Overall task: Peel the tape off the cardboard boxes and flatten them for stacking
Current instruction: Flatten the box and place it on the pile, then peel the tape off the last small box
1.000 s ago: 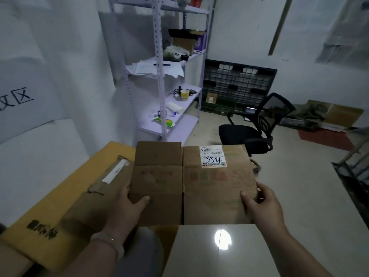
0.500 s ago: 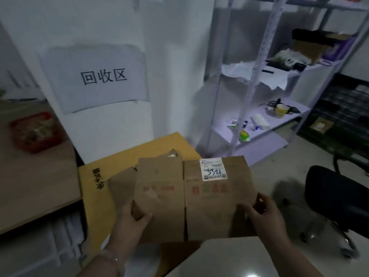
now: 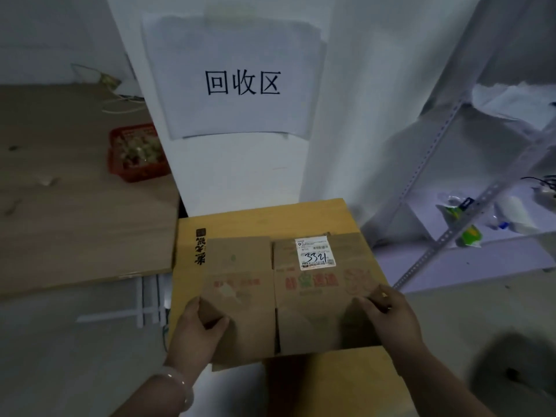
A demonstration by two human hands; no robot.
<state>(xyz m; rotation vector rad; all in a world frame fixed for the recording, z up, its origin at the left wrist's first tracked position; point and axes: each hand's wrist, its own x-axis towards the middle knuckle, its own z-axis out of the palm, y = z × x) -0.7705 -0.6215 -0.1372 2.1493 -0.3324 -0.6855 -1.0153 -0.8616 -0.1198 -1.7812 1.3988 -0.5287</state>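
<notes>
Half a second earlier the paper sign (image 3: pixel 240 82) hung up and to the left, with a black chair at the lower right. Now the view has swung left, so the sign sits dead centre on the wall and the chair is gone from sight. The flattened box (image 3: pixel 301 299) has come squarely over the yellow cardboard sheet (image 3: pixel 264 221) lying at the foot of the wall. A smaller brown piece that showed beneath the box before no longer shows. The grip is unchanged. The left hand (image 3: pixel 198 329) pinches the box's left edge, thumb on top and the rest tucked under. The right hand (image 3: pixel 391 317) holds the right edge with its fingers (image 3: pixel 377 299) curled round it. The box lies flat and face up, its long axis running left to right across the view, with a fold line down the middle from near to far. Its white label (image 3: pixel 314 254), marked 3321, is on the far right part, toward the wall, and reads upright to the person. Whether the box touches the yellow sheet cannot be told. A wooden worktop (image 3: pixel 75 206) with a red basket (image 3: pixel 135 152) stands to the left, and a metal shelf rack (image 3: pixel 445 212) to the right.
</notes>
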